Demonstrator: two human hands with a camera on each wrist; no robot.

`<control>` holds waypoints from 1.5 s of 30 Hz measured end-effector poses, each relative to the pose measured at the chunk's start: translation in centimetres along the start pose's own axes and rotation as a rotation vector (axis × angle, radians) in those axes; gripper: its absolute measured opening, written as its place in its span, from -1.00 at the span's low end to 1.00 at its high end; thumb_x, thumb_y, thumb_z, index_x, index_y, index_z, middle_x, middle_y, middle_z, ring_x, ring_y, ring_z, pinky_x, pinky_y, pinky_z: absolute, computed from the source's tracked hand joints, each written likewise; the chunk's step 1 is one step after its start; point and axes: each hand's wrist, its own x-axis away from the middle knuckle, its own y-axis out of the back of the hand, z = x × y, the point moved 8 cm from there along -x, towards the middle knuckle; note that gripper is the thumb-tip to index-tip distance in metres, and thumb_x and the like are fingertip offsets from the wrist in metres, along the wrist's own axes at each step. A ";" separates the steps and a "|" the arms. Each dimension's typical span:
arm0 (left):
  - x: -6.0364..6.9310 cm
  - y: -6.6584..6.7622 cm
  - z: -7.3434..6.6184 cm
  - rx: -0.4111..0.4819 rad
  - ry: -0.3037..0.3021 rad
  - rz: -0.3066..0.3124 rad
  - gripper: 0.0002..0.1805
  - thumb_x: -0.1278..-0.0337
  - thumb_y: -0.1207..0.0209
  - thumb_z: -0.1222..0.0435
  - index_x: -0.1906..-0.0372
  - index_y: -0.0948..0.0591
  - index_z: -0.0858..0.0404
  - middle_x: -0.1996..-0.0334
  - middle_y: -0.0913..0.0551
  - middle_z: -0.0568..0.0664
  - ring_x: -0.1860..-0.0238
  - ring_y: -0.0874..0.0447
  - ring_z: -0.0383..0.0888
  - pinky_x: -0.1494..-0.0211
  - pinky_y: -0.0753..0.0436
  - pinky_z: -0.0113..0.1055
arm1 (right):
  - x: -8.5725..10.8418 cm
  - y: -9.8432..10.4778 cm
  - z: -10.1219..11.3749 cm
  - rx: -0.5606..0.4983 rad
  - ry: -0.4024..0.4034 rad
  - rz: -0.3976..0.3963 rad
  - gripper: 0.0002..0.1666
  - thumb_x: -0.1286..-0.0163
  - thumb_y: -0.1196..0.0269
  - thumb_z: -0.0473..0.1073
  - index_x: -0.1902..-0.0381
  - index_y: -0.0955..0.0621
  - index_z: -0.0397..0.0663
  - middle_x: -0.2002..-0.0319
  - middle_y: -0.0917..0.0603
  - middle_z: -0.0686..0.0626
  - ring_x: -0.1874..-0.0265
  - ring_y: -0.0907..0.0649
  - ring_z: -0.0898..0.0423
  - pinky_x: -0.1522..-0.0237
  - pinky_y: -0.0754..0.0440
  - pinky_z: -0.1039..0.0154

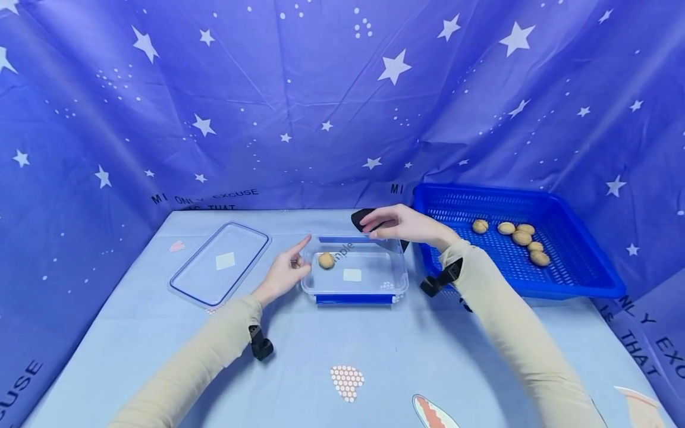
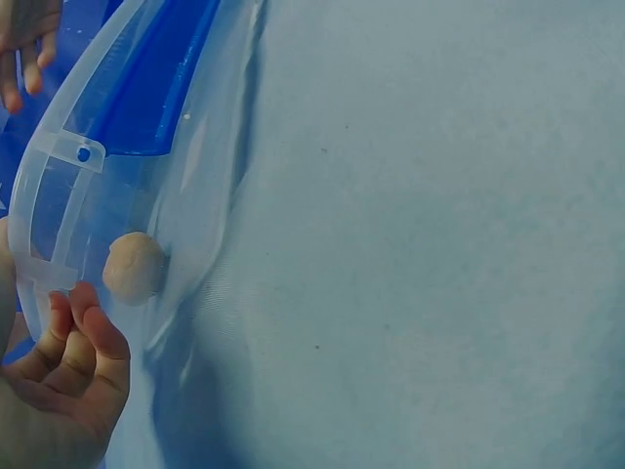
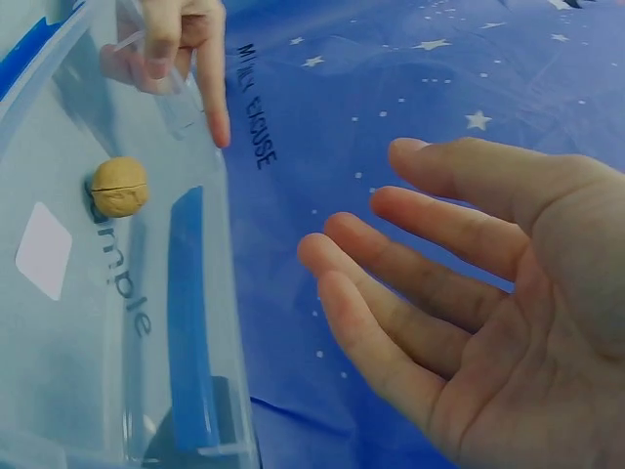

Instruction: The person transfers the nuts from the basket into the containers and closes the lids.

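Observation:
A clear container [image 1: 374, 266] with blue side clips stands on the table, a single walnut [image 1: 326, 260] inside near its left end. My left hand [image 1: 286, 273] grips the left end of its rim, thumb and curled fingers about the wall, index finger stretched out. Through the clear wall, the left wrist view shows the walnut [image 2: 135, 268] beside those fingertips. My right hand [image 1: 407, 224] hovers by the container's far right side. Its fingers are spread and relaxed, and the palm [image 3: 527, 371] holds nothing in the right wrist view.
On the right stands a blue perforated basket [image 1: 583, 255] with several walnuts [image 1: 521, 238] inside. A clear lid [image 1: 206, 276] with a blue seal lies on the left. Something black [image 1: 360, 220] shows partly behind my right hand. A blue starry curtain [image 1: 321, 89] hangs behind the table.

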 end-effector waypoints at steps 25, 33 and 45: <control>0.6 -0.8 -0.9 -0.010 0.000 0.131 -0.27 -0.36 -0.08 0.41 -0.51 -0.02 0.32 0.61 -0.36 -0.01 0.60 -0.26 -0.18 0.53 -0.35 -0.41 | 6.8 7.0 -1.5 0.030 -0.062 -0.159 -0.51 -0.44 -0.19 -0.15 -0.27 -0.46 -0.18 -0.09 -0.60 -0.18 -0.06 -0.60 -0.13 -0.10 -0.57 0.12; 0.4 -0.9 -0.1 -0.039 0.012 0.161 -0.26 -0.40 -0.06 0.31 -0.54 0.00 0.16 0.59 -0.30 -0.05 0.58 -0.25 -0.16 0.51 -0.37 -0.37 | 8.8 9.0 -2.3 0.020 -0.105 -0.244 -0.49 -0.46 -0.17 -0.15 -0.29 -0.44 -0.24 -0.10 -0.58 -0.25 0.01 -0.65 0.06 0.30 -0.65 0.40; 0.4 -1.1 0.2 -0.071 0.009 0.172 -0.26 -0.43 -0.03 0.27 -0.55 0.05 0.16 0.59 -0.27 -0.06 0.58 -0.26 -0.17 0.47 -0.40 -0.31 | 10.5 11.4 -3.9 0.138 -0.207 -0.288 -0.49 -0.48 -0.14 -0.03 -0.29 -0.46 -0.10 -0.13 -0.58 -0.18 -0.01 -0.62 0.07 0.03 -0.58 0.33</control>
